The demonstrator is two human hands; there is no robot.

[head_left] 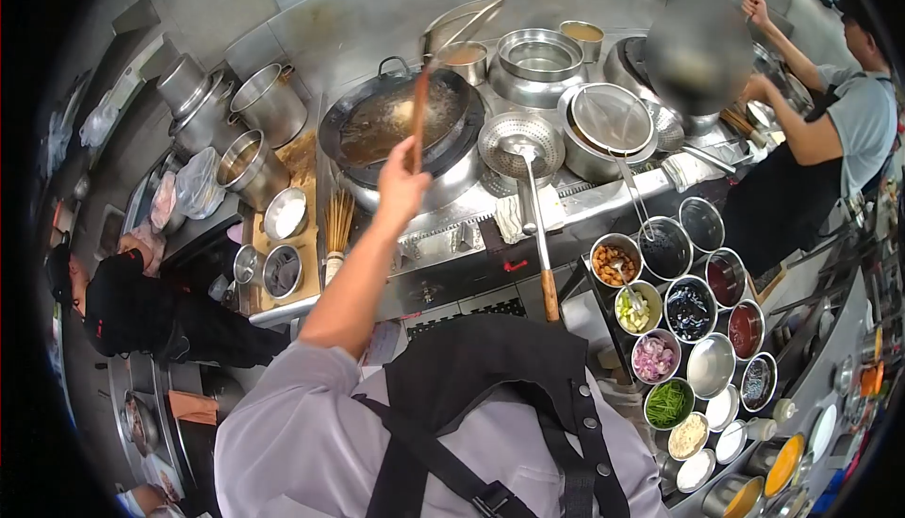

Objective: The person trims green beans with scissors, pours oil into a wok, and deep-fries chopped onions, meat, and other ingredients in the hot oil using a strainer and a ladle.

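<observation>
My left hand (pixel 403 179) is wrapped round the wooden handle of a long-handled strainer (pixel 467 23). The strainer's round metal head is raised and tilted above the far rim of a wok (pixel 330 122). Brown bubbling liquid (pixel 372 131) fills the wok, with a pale lump (pixel 403 111) in it. My right hand is out of view. Right of the wok, a perforated skimmer (pixel 521 144) carries a ladle, its long wooden-ended handle pointing towards me. A fine mesh sieve (pixel 613 117) rests over a metal pot beside it.
Bowls of chopped vegetables (pixel 656 356) and sauces (pixel 690 309) stand at my right. A co-worker (pixel 820 131) at the right holds up a blurred wok (pixel 698 56). Metal pots (pixel 269 103) and a bamboo brush (pixel 337 230) are left. Another person (pixel 170 315) stands far left.
</observation>
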